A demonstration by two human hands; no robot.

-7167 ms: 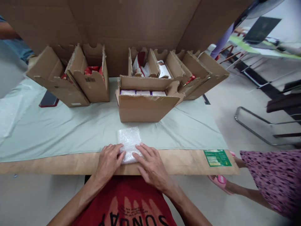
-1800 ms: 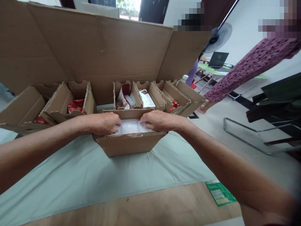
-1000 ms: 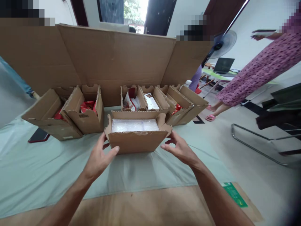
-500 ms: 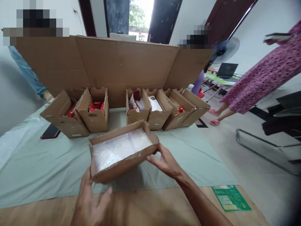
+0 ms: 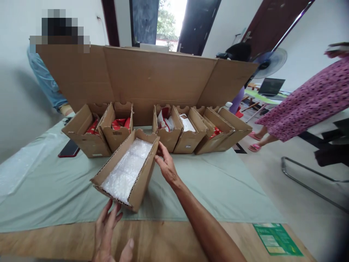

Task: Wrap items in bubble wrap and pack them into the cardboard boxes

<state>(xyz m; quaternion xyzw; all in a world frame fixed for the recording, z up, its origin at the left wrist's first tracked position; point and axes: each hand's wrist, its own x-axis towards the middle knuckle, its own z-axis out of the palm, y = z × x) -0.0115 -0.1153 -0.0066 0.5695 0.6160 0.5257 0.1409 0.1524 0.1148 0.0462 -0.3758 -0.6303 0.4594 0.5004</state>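
An open-topped cardboard box (image 5: pixel 141 182) lies at a slant over the green cloth, its far end beside the row of boxes. Inside it are clear bubble-wrapped packs (image 5: pixel 127 169). My right hand (image 5: pixel 167 163) grips the box's right wall near the far corner, its fingers partly hidden behind the cardboard. At the near end, my left hand (image 5: pixel 110 229) has its thumb and fingers spread, with the fingertips at the lower front edge. Whether they bear any weight I cannot tell.
Several cardboard boxes with red and white packets stand behind, including a left box (image 5: pixel 84 136). A tall cardboard panel (image 5: pixel 160 76) rises beyond them. A phone (image 5: pixel 68 148) lies left, a green leaflet (image 5: pixel 278 239) at front right. A person in a pink dress (image 5: pixel 302 98) stands right.
The box has turned so that its length runs away from me, its far end swinging left. My left hand has loosened from its left corner and moved to the near end.
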